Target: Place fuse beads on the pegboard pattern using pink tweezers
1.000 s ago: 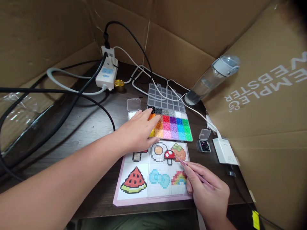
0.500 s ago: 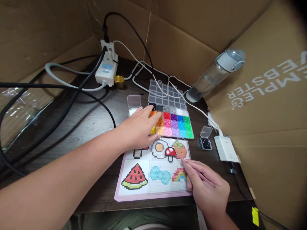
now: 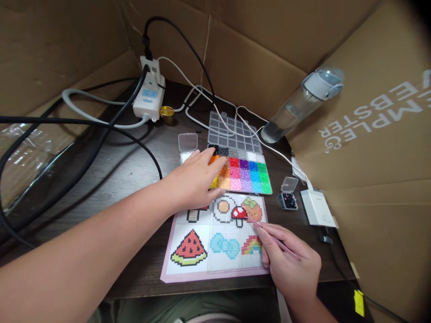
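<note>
Pink tweezers point(image 3: 281, 244) are pinched in my right hand point(image 3: 291, 260), their tip at the right edge of a red-and-white bead mushroom point(image 3: 239, 213). That mushroom sits on a clear pegboard point(image 3: 224, 267), which lies over a pattern sheet point(image 3: 185, 276) with a watermelon, a bow and a rainbow. My left hand point(image 3: 198, 177) rests with fingers spread over the left part of the open bead box point(image 3: 253, 175), holding nothing that I can see. Its wrist covers part of the sheet's upper left. Beads of many colours fill the box's compartments.
Small open box of dark beads point(image 3: 288, 201), white charger point(image 3: 318, 208) and water bottle point(image 3: 299, 105) on the right. Behind are a power strip point(image 3: 148, 101), a gold cup point(image 3: 167, 115) and cables. Cardboard walls point(image 3: 256, 40) surround the table point(image 3: 144, 269).
My right hand has shifted very slightly left, with the tweezers still at the mushroom's edge. My left hand stays in place over the bead box.
</note>
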`<state>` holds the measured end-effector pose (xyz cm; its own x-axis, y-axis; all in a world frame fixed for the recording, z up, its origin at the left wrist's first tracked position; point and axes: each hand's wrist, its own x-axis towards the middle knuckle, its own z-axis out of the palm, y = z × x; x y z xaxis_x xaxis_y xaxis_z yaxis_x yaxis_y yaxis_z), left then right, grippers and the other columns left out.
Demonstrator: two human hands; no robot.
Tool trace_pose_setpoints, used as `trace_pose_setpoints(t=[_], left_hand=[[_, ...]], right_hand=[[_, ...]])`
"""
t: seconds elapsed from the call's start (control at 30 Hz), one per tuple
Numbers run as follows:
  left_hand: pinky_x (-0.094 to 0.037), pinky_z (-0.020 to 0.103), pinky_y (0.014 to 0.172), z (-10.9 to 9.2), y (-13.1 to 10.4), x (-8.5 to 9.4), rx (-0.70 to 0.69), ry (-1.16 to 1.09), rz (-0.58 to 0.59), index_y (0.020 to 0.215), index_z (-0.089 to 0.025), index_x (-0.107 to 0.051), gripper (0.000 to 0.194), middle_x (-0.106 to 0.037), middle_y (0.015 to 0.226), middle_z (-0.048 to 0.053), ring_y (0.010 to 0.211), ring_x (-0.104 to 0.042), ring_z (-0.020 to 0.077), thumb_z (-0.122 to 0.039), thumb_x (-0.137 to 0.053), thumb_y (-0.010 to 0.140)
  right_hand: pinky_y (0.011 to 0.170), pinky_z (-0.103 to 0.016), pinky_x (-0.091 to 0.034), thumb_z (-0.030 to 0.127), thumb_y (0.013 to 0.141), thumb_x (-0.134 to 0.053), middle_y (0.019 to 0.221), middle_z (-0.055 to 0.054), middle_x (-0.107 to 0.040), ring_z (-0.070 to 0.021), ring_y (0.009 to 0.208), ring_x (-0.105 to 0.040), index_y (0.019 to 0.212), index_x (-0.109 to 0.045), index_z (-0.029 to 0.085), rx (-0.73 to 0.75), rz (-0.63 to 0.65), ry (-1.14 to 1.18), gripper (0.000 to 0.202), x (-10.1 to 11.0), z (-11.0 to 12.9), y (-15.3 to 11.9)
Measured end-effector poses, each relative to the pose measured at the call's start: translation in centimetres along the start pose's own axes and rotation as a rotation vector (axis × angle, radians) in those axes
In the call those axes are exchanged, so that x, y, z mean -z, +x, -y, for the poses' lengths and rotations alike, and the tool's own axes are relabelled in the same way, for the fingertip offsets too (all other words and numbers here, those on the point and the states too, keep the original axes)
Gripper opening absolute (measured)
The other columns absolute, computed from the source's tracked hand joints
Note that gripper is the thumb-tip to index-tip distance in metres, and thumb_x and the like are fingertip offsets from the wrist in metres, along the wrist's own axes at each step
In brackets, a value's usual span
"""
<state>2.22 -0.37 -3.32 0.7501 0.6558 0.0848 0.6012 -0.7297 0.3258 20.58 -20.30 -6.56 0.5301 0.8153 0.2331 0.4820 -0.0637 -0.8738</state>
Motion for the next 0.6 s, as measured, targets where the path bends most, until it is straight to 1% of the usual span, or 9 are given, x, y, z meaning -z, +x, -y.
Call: trace_pose_setpoints(t=[0.17,0.37,0.47,0.6], left_hand=[[-0.035,0.055,0.112,0.0,-0.1,0.1,0.002,-0.016,0.005,0.147,-0.016,-0.043,0.070,-0.039,0.152,0.024,0.136,-0.044,0.0426,-0.047,-0.062,0.087],[-0.037,0.053,0.111,-0.2,0.1,0.2,0.007,0.031,0.034,0.149,-0.016,-0.040,0.072,-0.036,0.153,0.025,0.136,-0.045,0.0419,-0.048,-0.063,0.088],[-0.035,0.054,0.114,-0.2,0.1,0.2,0.015,0.034,0.053,0.150,-0.017,-0.038,0.074,-0.033,0.156,0.023,0.140,-0.041,0.0423,-0.049,-0.062,0.088],[-0.031,0.054,0.116,-0.1,0.1,0.2,0.007,0.044,0.069,0.151,-0.016,-0.034,0.076,-0.033,0.156,0.023,0.142,-0.038,0.0414,-0.050,-0.061,0.089]], right_hand=[[0.033,-0.023,-0.048,0.025,0.081,-0.077,0.089,-0.009,-0.078,-0.0092,0.039,-0.056,0.091,-0.083,0.021,-0.026,0.011,0.029,0.012,0.0,0.2,0.1],[0.036,-0.024,-0.049,0.025,0.080,-0.079,0.088,-0.010,-0.078,-0.0118,0.045,-0.060,0.094,-0.083,0.020,-0.033,0.001,0.024,0.015,0.1,-0.2,-0.1],[0.034,-0.024,-0.047,0.022,0.080,-0.079,0.088,-0.009,-0.078,-0.0097,0.041,-0.057,0.092,-0.083,0.021,-0.039,-0.019,0.062,0.013,0.0,0.0,-0.1],[0.033,-0.023,-0.045,0.020,0.080,-0.079,0.088,-0.008,-0.078,-0.0074,0.039,-0.054,0.090,-0.082,0.021,-0.078,-0.038,0.131,0.011,-0.2,0.8,0.1]])
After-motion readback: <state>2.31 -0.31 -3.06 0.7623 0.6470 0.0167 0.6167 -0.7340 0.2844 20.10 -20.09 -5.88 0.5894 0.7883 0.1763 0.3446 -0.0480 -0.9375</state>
